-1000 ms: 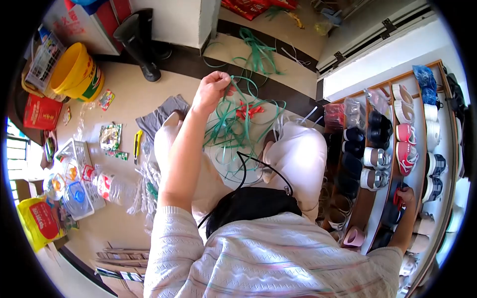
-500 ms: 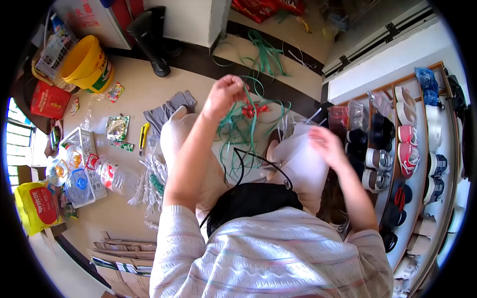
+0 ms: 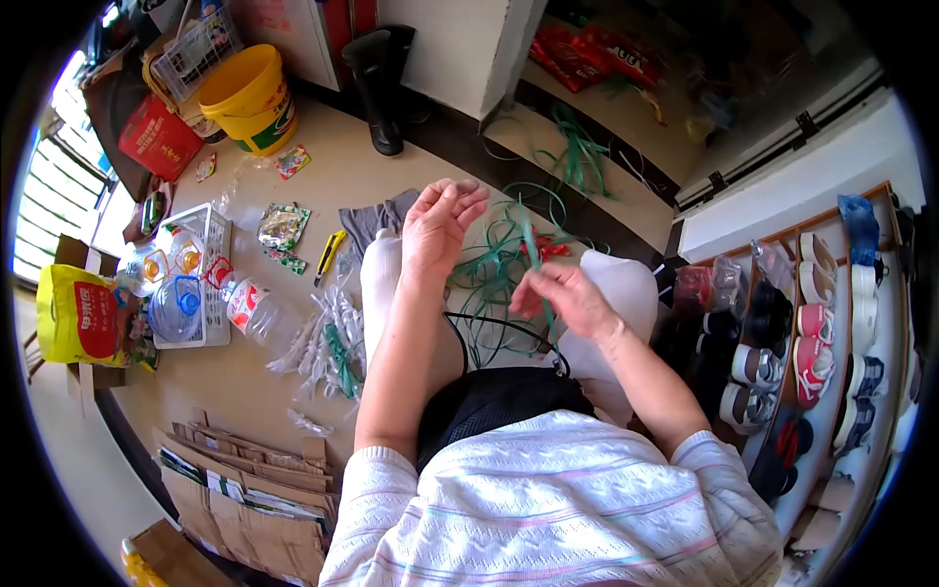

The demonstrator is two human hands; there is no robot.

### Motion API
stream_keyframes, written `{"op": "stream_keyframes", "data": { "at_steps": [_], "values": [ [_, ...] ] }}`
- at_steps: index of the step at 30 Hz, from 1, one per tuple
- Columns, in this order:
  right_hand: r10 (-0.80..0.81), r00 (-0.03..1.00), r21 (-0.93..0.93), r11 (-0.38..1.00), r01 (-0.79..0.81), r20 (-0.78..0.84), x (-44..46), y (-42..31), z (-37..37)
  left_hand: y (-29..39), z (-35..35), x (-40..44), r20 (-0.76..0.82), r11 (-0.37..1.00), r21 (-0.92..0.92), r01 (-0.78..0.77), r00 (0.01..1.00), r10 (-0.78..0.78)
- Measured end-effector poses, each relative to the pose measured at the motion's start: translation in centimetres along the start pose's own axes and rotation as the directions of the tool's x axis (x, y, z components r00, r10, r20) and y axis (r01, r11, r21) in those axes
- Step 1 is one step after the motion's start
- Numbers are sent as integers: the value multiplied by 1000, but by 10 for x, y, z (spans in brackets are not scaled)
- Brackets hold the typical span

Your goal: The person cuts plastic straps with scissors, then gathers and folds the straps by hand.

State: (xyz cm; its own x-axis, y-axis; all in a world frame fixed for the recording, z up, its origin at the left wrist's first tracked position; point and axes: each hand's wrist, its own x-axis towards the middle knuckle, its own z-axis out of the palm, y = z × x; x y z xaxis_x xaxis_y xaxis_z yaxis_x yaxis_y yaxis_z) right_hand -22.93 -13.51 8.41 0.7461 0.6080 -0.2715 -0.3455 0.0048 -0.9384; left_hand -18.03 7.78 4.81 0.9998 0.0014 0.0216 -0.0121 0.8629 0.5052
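Tangled green plastic strapping [image 3: 479,279] lies on the floor between my knees, with red-handled scissors [image 3: 553,247] partly under it. Above the pile's left side, my left hand [image 3: 442,227] is raised with its fingers curled towards the thumb; whatever it grips is not clear. My right hand [image 3: 567,298] is over the pile's right side, thumb and fingers closed on a blurred green strap that runs up and down past the fingertips. Beside my left leg lies a bundle of white strips [image 3: 318,342] with some green among them.
To the left are a yellow box cutter [image 3: 331,256], a plastic bottle [image 3: 259,313], a white basket [image 3: 207,328] of bottles and a yellow bucket [image 3: 249,103]. Flattened cardboard [image 3: 245,509] stands at lower left. A shoe rack [image 3: 782,430] lines the right side. More green strapping [image 3: 582,157] lies by the doorway.
My right hand has come in from over my right knee to the strapping. My left hand has lowered slightly and its grip has turned. The view has shifted, with the room sliding right.
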Motion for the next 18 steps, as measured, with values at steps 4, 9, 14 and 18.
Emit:
{"op": "stream_keyframes", "data": {
  "at_steps": [4, 9, 14, 18],
  "values": [
    [-206, 950, 285, 920, 269, -234, -12, -31, -18, -22, 38, -33, 41, 919, 362, 157, 982, -184],
    [-426, 863, 356, 789, 501, -271, -47, -84, -26, -54, 89, -66, 382, 734, 674, 83, 812, -442],
    [-647, 746, 149, 731, 666, -158, -100, -130, -5, -47, 138, -78, 433, 697, 717, 26, 767, -474],
    [-740, 669, -95, 673, 734, -70, -148, -148, 9, -39, 182, -96, 550, 731, 679, -76, 712, -436]
  ]
}}
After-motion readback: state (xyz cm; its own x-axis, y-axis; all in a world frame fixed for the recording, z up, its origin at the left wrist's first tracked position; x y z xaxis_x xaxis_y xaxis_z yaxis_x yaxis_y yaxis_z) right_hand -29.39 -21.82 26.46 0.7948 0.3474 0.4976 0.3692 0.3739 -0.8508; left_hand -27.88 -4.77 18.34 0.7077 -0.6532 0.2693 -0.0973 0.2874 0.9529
